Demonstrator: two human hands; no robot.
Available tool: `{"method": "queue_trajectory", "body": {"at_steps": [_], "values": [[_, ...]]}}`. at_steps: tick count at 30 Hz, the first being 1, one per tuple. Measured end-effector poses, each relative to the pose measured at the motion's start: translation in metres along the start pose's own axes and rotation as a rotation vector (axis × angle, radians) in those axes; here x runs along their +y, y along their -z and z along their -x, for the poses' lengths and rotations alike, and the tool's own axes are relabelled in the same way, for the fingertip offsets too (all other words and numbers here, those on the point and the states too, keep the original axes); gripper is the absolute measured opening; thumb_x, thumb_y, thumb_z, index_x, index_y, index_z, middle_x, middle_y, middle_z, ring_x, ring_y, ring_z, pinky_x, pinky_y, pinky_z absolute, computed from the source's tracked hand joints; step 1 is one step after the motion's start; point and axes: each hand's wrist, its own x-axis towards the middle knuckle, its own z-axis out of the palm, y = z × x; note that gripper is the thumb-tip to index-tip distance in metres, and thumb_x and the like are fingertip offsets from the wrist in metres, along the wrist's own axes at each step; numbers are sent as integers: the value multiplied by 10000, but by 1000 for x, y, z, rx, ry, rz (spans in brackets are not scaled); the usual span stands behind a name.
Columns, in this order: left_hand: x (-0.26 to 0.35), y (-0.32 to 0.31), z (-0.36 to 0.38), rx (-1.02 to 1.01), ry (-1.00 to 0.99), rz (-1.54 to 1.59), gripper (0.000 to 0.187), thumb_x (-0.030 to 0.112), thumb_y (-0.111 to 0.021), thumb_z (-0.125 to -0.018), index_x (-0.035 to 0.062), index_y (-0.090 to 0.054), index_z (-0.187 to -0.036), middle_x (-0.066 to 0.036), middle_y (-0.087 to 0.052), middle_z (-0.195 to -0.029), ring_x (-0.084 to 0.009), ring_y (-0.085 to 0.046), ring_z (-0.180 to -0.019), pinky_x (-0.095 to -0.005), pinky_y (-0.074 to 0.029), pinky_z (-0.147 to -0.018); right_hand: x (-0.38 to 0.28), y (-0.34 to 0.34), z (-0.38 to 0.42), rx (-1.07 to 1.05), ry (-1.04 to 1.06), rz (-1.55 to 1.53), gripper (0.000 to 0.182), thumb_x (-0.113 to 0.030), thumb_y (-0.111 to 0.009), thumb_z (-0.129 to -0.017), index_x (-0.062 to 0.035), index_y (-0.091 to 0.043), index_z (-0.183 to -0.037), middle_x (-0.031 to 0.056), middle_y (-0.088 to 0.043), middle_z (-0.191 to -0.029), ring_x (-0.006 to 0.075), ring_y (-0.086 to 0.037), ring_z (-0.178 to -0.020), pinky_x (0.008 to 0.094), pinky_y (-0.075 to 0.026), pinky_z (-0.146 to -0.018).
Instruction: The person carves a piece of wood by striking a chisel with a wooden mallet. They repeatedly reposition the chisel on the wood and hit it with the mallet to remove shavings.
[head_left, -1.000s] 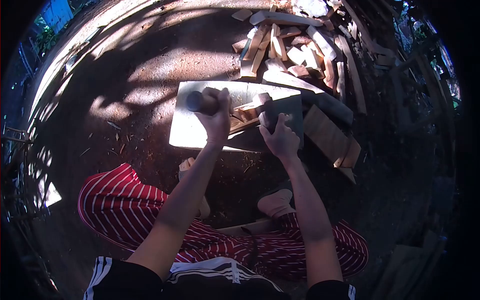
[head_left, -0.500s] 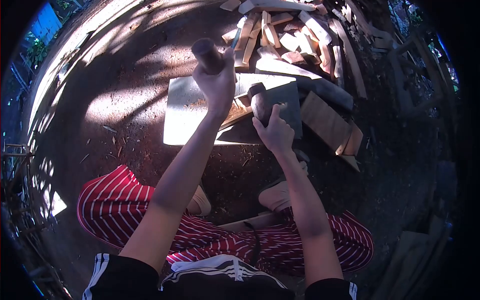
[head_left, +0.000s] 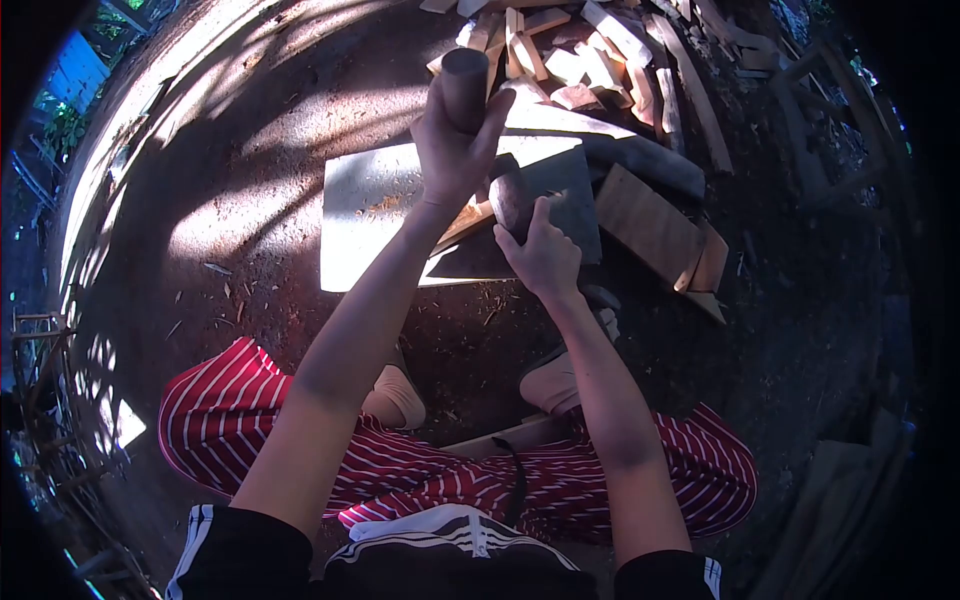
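Note:
My left hand is closed round a thick, dark wooden cylinder, its flat round end facing up toward me. In my right hand is a dark wooden tool handle with a darker band at its upper end. What lies at the other end of each is hidden. Both hands are above a pale flat board on the ground. Partly covered by my left wrist and the handle, a light brown piece of wood lies on the board. Small shavings are near it.
A heap of cut wood pieces lies beyond the board. A long log rests along its far right edge, with wide wooden blocks to the right. My knees in striped trousers and my feet are close in front.
My left hand has moved slightly up and to the right with the wooden cylinder, nearer the tool handle. My right hand has shifted only a little, and the view has tilted slightly.

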Motion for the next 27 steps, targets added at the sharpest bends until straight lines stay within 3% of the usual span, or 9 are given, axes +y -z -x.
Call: {"method": "queue_trajectory", "body": {"at_steps": [3, 5, 7, 11, 17, 19, 23, 26, 27], "values": [[-2, -11, -3, 72, -127, -64, 378, 296, -768, -794, 15, -579, -962, -111, -654, -699, -200, -678, -633, -316, -515, -589, 0, 0, 0, 6, -3, -6, 615, -518, -625, -814, -37, -410, -1130, 202, -665, -770, 370, -683, -682, 466, -554, -612], [-8, -11, -4, 77, -147, -74, 373, 296, -768, -797, 19, -584, -966, -99, -655, -702, -183, -670, -629, -312, -513, -588, 1, 0, 0, 9, -6, -12, 615, -517, -627, -814, -38, -409, -1132, 202, -664, -768, 369, -683, -678, 465, -553, -611], [-1, -8, -2, -1, 29, -43, 304, 223, -741, -832, 8, -585, -981, -39, -646, -845, -87, -612, -744, -244, -487, -674, 0, 0, 1, 3, 1, -30, 631, -516, -626, -815, -33, -404, -1155, 200, -664, -759, 367, -682, -672, 464, -552, -611], [4, -5, 0, -3, -6, -41, 290, 217, -741, -835, 9, -584, -961, -24, -632, -797, -88, -607, -715, -243, -485, -647, -2, 7, 1, -98, -56, -102, 688, -547, -588, -833, -26, -388, -1234, 248, -666, -831, 420, -671, -777, 509, -532, -697], [-20, -8, -1, 46, -25, 8, 238, 188, -735, -845, 29, -564, -892, -19, -616, -720, -52, -580, -586, -200, -461, -525, 1, 1, 3, 34, 0, -77, 609, -501, -626, -816, -27, -418, -1138, 191, -661, -730, 363, -680, -654, 463, -547, -588], [-20, -7, -1, 54, -48, -8, 230, 183, -733, -847, 36, -558, -876, -17, -613, -709, -42, -572, -567, -188, -450, -504, 0, 4, 2, -70, -38, -115, 669, -539, -590, -836, -23, -392, -1214, 233, -669, -806, 409, -674, -751, 507, -531, -681], [-7, -5, 3, 24, 23, -39, 303, 211, -740, -833, -4, -584, -980, -55, -645, -812, -109, -629, -694, -251, -505, -625, -1, 10, 0, -108, -56, -142, 702, -535, -602, -828, -12, -395, -1247, 257, -664, -851, 413, -668, -829, 508, -530, -676], [4, -10, 6, -14, 49, -111, 423, 225, -736, -818, -32, -584, -1116, -121, -677, -973, -165, -664, -874, -307, -522, -777, 8, 21, -12, -70, -39, -130, 693, -516, -639, -805, 4, -413, -1205, 215, -664, -886, 328, -691, -807, 443, -549, -567], [2, -13, 7, -16, 40, -116, 416, 218, -733, -818, -27, -587, -1120, -127, -682, -980, -163, -670, -869, -300, -526, -767, 11, 38, -19, -168, -180, -480, 732, -520, -654, -793, 22, -413, -1224, 207, -647, -961, 280, -680, -837, 412, -551, -588]]}}
